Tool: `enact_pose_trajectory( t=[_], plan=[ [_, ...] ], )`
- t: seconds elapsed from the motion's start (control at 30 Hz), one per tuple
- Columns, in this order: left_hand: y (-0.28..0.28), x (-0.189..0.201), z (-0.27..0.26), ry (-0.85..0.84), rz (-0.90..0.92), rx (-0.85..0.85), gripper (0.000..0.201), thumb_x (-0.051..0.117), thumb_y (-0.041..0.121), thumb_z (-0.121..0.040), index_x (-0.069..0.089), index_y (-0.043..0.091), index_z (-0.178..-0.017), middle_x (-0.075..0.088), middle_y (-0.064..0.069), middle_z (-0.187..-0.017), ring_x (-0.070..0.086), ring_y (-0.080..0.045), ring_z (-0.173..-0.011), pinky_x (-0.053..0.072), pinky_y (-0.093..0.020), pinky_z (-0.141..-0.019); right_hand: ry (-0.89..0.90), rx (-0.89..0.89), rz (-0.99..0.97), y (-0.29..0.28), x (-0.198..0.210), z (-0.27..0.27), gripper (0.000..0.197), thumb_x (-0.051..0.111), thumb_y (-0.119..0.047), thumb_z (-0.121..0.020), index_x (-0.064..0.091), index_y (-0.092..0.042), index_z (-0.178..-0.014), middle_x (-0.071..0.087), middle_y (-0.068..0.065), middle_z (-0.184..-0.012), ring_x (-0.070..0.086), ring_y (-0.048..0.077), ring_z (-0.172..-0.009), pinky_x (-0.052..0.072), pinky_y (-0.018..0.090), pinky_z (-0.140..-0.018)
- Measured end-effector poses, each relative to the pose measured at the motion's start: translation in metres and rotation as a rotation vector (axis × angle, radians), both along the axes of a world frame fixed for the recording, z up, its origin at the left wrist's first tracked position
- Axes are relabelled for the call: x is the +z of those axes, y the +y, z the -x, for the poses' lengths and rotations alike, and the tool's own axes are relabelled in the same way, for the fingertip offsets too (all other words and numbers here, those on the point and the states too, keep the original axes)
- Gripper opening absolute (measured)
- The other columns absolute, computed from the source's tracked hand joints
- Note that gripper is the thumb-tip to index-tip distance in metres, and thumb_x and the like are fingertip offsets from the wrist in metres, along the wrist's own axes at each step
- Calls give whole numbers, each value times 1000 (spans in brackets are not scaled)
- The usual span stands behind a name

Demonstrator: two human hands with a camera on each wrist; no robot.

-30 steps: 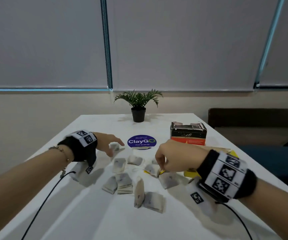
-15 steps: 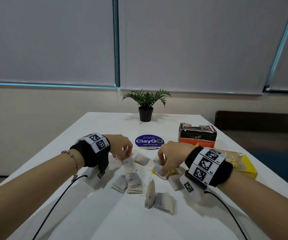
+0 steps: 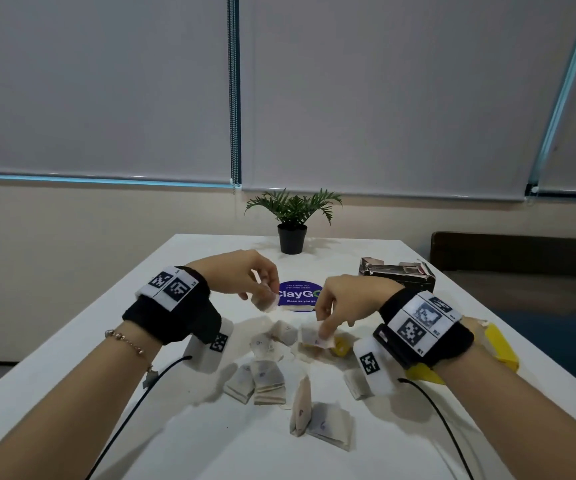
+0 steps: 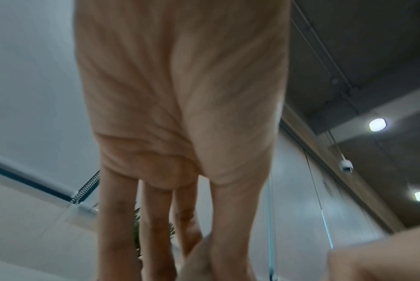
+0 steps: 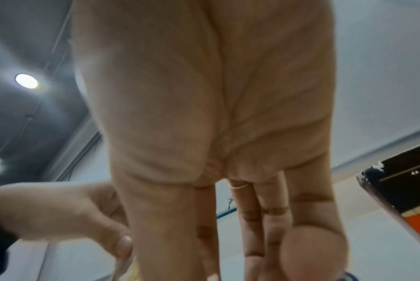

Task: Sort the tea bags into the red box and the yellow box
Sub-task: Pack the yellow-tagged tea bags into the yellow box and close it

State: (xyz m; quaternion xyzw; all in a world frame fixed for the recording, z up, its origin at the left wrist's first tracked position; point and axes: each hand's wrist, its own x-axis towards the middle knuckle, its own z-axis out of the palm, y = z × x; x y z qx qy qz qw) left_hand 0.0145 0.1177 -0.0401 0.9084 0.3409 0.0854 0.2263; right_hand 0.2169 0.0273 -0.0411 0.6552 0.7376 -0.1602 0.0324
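Note:
My left hand (image 3: 265, 289) pinches a pale tea bag (image 3: 265, 302) and holds it a little above the white table (image 3: 182, 445), in front of the blue sticker. My right hand (image 3: 328, 327) pinches another tea bag (image 3: 314, 339) with a yellow tag (image 3: 341, 345) at the right of the pile. Several more tea bags (image 3: 268, 377) lie scattered between my arms. The red box (image 3: 397, 273) stands open at the back right. The yellow box (image 3: 503, 348) lies to the right, mostly hidden behind my right wrist. In the wrist views I see my left hand (image 4: 204, 247) and right hand (image 5: 228, 266) from below.
A small potted plant (image 3: 292, 220) stands at the far end of the table. A round blue ClayGo sticker (image 3: 298, 296) is stuck on the table between the hands. Cables run from both wristbands toward the near edge. A dark bench (image 3: 522, 251) is at the right.
My left hand has closed on a tea bag and lifted it off the table. My right hand has taken hold of a tea bag with a yellow tag.

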Motion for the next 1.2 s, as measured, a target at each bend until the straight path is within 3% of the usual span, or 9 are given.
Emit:
enact_pose_trajectory(
  t=[0.17, 0.33, 0.5, 0.63, 0.73, 0.9, 1.0, 1.07, 1.2],
  plan=[
    [-4, 16, -7, -84, 20, -15, 3, 67, 19, -87, 65, 21, -87, 67, 20, -78, 64, -12, -76, 57, -30, -74, 201, -62, -103, 1, 18, -12, 10, 76, -29, -82, 75, -19, -82, 72, -4, -76, 64, 1, -60, 45, 11, -54],
    [-5, 28, -15, -256, 70, -13, 17, 69, 10, -86, 53, 16, -86, 66, 1, -85, 65, -18, -73, 56, -27, -61, 504, -102, -162, 0, 27, -24, 12, 72, -4, -83, 63, -6, -75, 74, 7, -73, 73, 16, -70, 56, 23, -66],
    [-9, 24, -24, -334, 49, -44, 19, 56, -2, -92, 60, 11, -78, 67, 1, -82, 67, -15, -73, 60, -32, -70, 755, -148, -285, -4, 35, -32, 20, 64, 10, -81, 52, -4, -74, 68, 23, -81, 74, 30, -80, 61, 32, -74],
    [-15, 25, -24, -415, 24, -36, 23, 54, -4, -93, 62, 11, -77, 68, -11, -89, 68, -13, -75, 60, -32, -71, 830, -146, -358, -6, 39, -36, 24, 63, 15, -80, 51, -3, -72, 63, 24, -93, 72, 25, -74, 60, 30, -68],
    [-20, 30, -25, -513, 11, -34, 28, 47, -7, -94, 51, 7, -71, 64, -24, -92, 65, -15, -76, 58, -31, -66, 919, -136, -352, -9, 43, -38, 23, 59, 18, -81, 53, -2, -90, 65, 22, -95, 72, 26, -70, 57, 27, -61],
    [-29, 39, -30, -657, 78, 30, 36, 34, -17, -90, 51, 8, -71, 59, -1, -70, 55, -3, -61, 44, -22, -62, 962, -55, -326, -11, 46, -40, 53, 57, 18, -81, 61, -15, -123, 63, 19, -103, 69, 29, -86, 57, 28, -69],
    [-35, 42, -31, -762, 231, -9, 19, 50, -2, -87, 56, 8, -73, 57, 1, -69, 49, -7, -63, 37, -22, -62, 1000, -52, -353, -10, 46, -37, 47, 54, 18, -83, 67, -11, -119, 63, 19, -109, 66, 28, -95, 59, 30, -76],
    [-35, 43, -30, -784, 208, -9, 7, 65, 11, -74, 58, 12, -73, 57, 1, -70, 47, -10, -63, 37, -21, -61, 1011, -66, -404, -9, 46, -34, 39, 56, 15, -83, 70, -6, -112, 67, 22, -105, 66, 27, -94, 59, 34, -82],
    [-29, 41, -26, -825, 148, 51, 30, 78, 21, -60, 50, 19, -69, 49, 2, -66, 40, -18, -68, 33, -31, -66, 1082, -79, -468, -5, 45, -32, 19, 61, 5, -88, 71, 2, -104, 70, 18, -101, 66, 19, -91, 58, 35, -86]
  ],
)
